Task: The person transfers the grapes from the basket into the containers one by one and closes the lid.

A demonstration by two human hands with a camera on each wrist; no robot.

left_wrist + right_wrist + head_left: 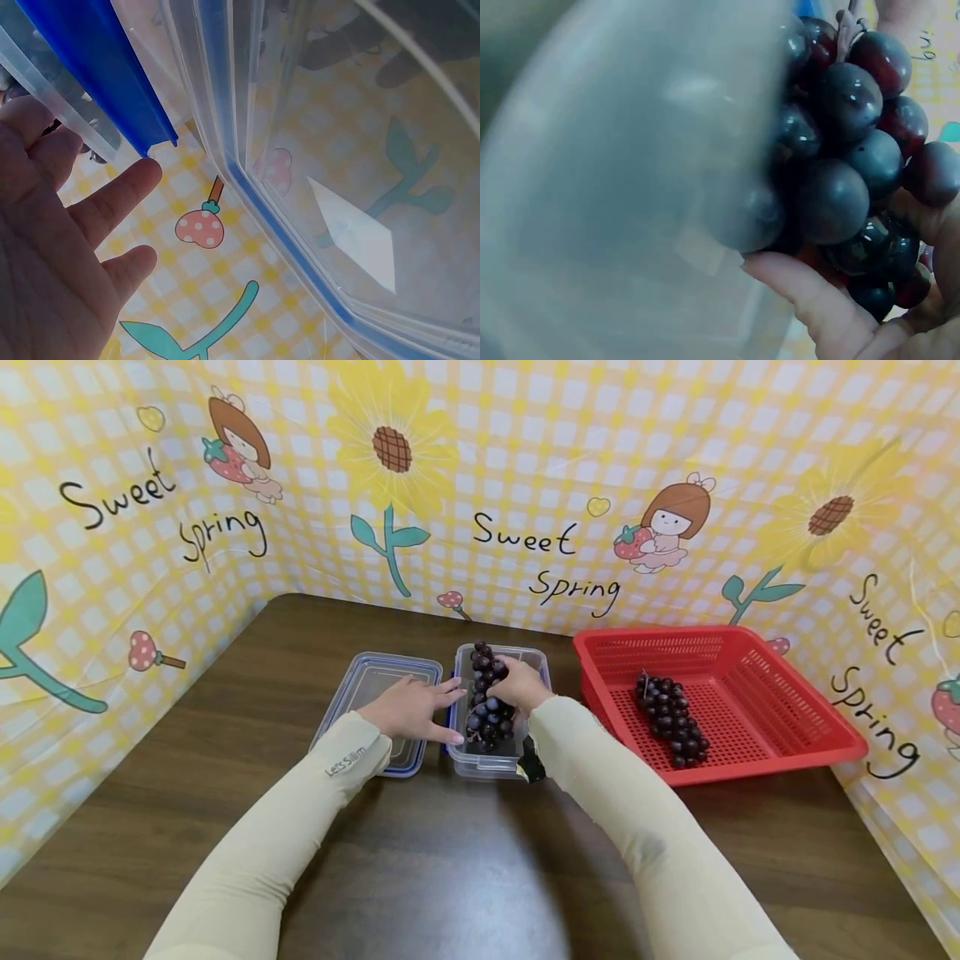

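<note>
A bunch of dark grapes (487, 722) is at the clear plastic container (487, 767), its far end up near the back rim. My right hand (522, 685) grips the bunch from the right side. In the right wrist view, thumb and fingers curl round the grapes (836, 199), and the container wall blurs the left part. My left hand (408, 706) is spread at the container's left edge, fingertips at the rim. Close to those fingers in the left wrist view is a blue strip (94, 71) on the container's side. Whether they press it I cannot tell.
A clear lid with a blue seal (401, 767) lies left of the container, partly under my left hand. To the right stands a red plastic basket (780, 762) with another bunch of grapes (670, 718) in it. A patterned cloth (510, 460) hangs behind the brown table (420, 877).
</note>
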